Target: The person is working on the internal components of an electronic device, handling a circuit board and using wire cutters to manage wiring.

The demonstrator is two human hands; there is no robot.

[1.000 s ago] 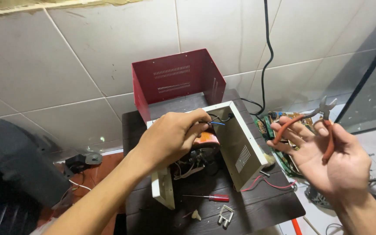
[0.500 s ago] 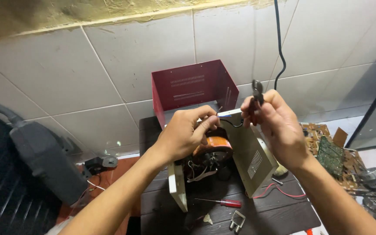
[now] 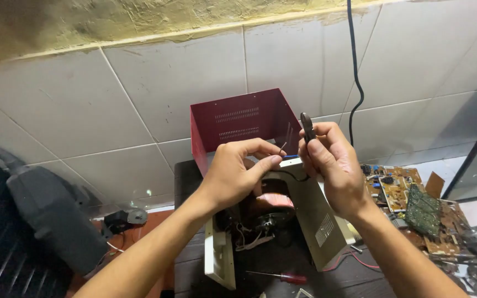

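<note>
My left hand [image 3: 237, 174] pinches a thin dark wire [image 3: 282, 148] that rises from an opened beige device case [image 3: 320, 226] with a copper-wound coil [image 3: 271, 201] inside. Close on the right, my right hand [image 3: 329, 165] is closed on a pair of pliers [image 3: 307, 127] whose dark jaws point up, next to the wire's bare end. Both hands hover above the case. The pliers' handles are hidden in my palm.
A red vented metal cover [image 3: 238, 124] stands behind the case against the tiled wall. A red-handled screwdriver [image 3: 282, 277] lies on the dark table. Circuit boards [image 3: 409, 196] lie at the right. A black cable [image 3: 355, 72] hangs down the wall. A dark bag [image 3: 51, 215] sits left.
My right hand has come in from the far right with the pliers and closed on them beside my left hand. The left hand has lifted the wire out of the case.
</note>
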